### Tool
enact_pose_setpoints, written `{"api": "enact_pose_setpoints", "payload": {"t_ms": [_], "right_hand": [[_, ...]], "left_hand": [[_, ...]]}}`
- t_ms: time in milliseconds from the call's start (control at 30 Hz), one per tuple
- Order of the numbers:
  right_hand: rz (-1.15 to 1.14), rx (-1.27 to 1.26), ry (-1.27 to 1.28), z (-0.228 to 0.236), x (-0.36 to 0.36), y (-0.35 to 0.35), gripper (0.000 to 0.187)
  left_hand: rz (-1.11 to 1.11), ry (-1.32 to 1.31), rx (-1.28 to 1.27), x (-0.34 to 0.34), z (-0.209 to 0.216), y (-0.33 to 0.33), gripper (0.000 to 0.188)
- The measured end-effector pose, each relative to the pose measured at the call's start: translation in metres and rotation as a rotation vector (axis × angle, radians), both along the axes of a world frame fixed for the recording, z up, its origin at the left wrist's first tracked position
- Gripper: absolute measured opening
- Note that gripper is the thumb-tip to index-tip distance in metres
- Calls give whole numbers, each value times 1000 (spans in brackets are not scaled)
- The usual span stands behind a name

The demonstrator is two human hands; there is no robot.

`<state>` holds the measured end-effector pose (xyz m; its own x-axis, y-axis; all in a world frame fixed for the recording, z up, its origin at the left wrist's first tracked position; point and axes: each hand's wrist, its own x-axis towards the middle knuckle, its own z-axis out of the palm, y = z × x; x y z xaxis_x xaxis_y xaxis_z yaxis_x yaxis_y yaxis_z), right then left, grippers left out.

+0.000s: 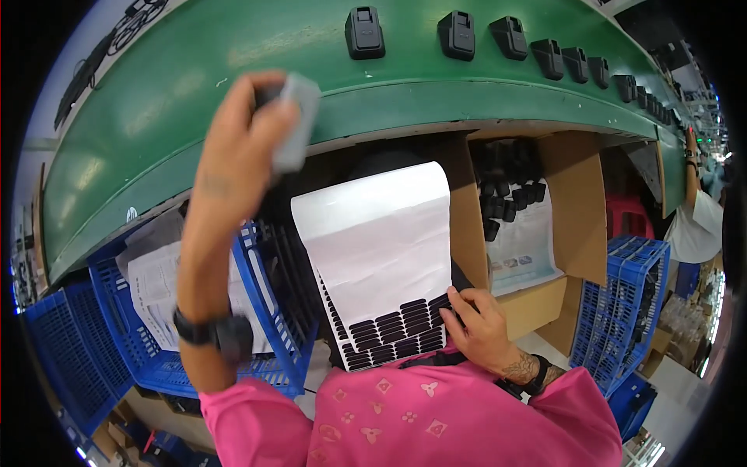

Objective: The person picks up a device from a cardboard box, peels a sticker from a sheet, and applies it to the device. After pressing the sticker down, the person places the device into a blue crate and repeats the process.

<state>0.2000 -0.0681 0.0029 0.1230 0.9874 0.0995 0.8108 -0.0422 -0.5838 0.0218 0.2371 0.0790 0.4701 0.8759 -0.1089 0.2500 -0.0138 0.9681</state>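
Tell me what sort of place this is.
Probably a factory workshop: a long green bench bears a row of similar black devices, with blue crates and a sheet of black stickers nearby.

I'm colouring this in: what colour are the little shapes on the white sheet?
The little shapes are black; see the head view.

Left hand (253,136) is motion-blurred; its fingers cover part of the grey block (302,121). Can't tell if right hand (482,327) pinches a label or just touches the sheet. White backing (373,226) curls over, hiding the upper black labels (401,323). Far chargers (652,103) too small to make out (fisheye squeeze). Pink shirt (467,412) cut by bottom edge, cables (138,23) by top. Left forearm blocks some papers (152,288).
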Motion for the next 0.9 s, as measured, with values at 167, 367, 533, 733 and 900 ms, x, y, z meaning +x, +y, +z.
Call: {"api": "enact_pose_setpoints", "payload": {"t_ms": [167, 367, 533, 733, 900], "right_hand": [[-41, -57, 130, 2, -7, 8, 26], [-60, -58, 160, 5, -12, 5, 13], [180, -61, 119, 37, 1, 3, 14], [93, -156, 765, 71, 5, 34, 10], [-232, -293, 1224, 101, -21, 77, 12]], "left_hand": [[-442, -127, -308, -21, -16, -113, 46], [-334, -284, -166, 0, -65, -153, 49], [-279, -344, -196, -1, -64, -159, 49], [-262, -381, -595, -3, -39, -162, 45], [-209, -450, -623, -6, -21, -172, 45]]}}
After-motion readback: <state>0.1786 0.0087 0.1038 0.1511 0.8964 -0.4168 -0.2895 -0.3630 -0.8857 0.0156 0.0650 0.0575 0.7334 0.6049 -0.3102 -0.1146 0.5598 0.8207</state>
